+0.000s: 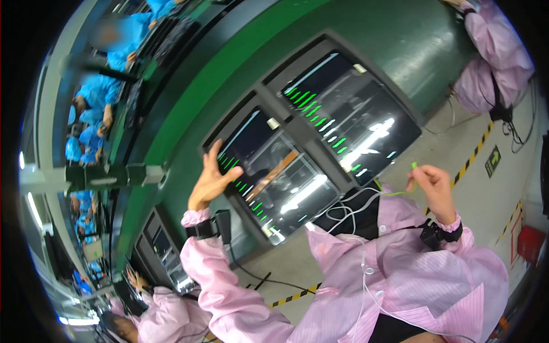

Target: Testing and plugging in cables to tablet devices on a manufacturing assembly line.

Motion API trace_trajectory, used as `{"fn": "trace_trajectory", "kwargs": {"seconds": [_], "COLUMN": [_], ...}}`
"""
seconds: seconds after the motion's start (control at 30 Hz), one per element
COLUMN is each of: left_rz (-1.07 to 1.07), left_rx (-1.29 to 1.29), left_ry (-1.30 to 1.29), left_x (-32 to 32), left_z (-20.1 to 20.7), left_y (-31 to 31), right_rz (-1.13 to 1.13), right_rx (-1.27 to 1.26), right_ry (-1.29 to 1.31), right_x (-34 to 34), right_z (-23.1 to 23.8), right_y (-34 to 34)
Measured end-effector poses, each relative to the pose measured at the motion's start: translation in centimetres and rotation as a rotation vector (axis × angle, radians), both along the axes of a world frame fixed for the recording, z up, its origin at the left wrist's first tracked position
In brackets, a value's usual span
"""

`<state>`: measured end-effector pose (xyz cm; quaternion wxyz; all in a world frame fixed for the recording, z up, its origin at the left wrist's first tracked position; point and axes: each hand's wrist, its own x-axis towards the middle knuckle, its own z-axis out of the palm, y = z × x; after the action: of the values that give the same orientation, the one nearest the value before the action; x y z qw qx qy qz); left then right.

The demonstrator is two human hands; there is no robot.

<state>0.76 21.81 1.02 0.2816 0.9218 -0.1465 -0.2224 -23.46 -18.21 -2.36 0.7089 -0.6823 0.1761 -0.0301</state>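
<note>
My left hand (211,182) is open, thumb and fingers spread, over the left edge of a dark grey tray (298,130) with two compartments. Whether it touches the tray I cannot tell. Rows of small green and white strips (307,103) lie in both compartments, under glossy reflections. My right hand (433,187) is off the tray's right side, fingers closed in a pinch on a small green piece (414,166) whose kind I cannot make out. A thin yellow-green cord (394,194) runs close to that hand. White cables (343,211) loop below the tray.
The tray lies on a green worktop (394,34). A co-worker in pink (494,51) stands at the upper right; another (166,314) works at a similar tray (160,246) at the lower left. People in blue sit beyond a beam. Striped tape (474,151) marks the floor.
</note>
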Motion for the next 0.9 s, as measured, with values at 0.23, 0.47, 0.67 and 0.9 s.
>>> {"fn": "trace_trajectory", "kwargs": {"seconds": [0.23, 0.47, 0.67, 0.9], "left_rz": [0.048, -0.133, -0.086, -0.112], "left_rx": [-0.319, -0.171, -0.065, -0.075], "left_ry": [-0.185, -0.434, -0.257, -0.263], "left_x": [0.5, 2.6, 3.9, 3.7], "left_z": [2.5, -0.3, -1.6, -1.8], "left_y": [-10.7, -19.3, -20.4, -19.9], "right_rz": [0.078, 0.113, 0.053, 0.093], "right_rx": [-0.2, -0.192, -0.137, -0.189], "right_ry": [0.054, 0.0, 0.021, -0.053], "right_x": [1.2, 1.8, 2.1, 1.9], "right_z": [0.0, -0.9, -1.0, -1.1], "right_y": [0.1, 0.5, 0.6, 0.5]}}
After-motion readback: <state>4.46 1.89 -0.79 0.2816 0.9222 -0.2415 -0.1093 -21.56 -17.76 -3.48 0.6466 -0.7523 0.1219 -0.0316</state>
